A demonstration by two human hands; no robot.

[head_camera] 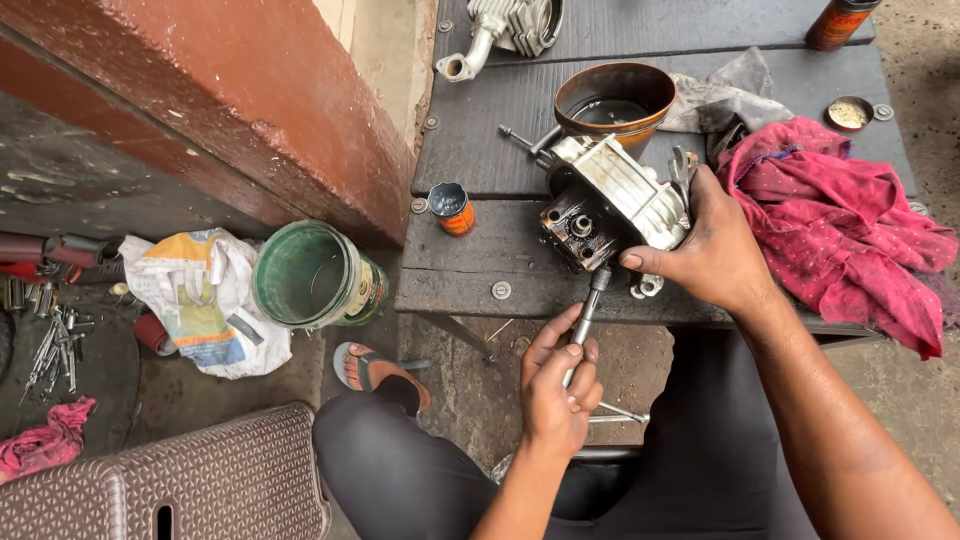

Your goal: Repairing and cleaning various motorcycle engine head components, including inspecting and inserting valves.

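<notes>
Head view. A greasy metal engine casing point(612, 205) is steadied on the near edge of the dark wooden counter point(470, 270) by the right hand point(715, 250), whose fingers are wrapped over its right side, the thumb pressed against the lower face; the hold appears to serve to keep the part from turning. The left hand point(558, 390) is closed around the handle of a socket driver point(588, 312), whose tip is seated on the underside of the casing, just past the counter's edge. The overhang is judged to give the tool free room below the boards, above the person's knees.

Behind the casing, a rusty round bowl point(614, 100) is set, nearly touching it. A red cloth point(850, 225) is heaped at the right, just beside the right hand, and a small orange-sided tin point(452, 208) stands apart at the left. On the floor, a green bucket point(312, 275) is placed beside the counter's left corner. Open board is left only along the near left strip.
</notes>
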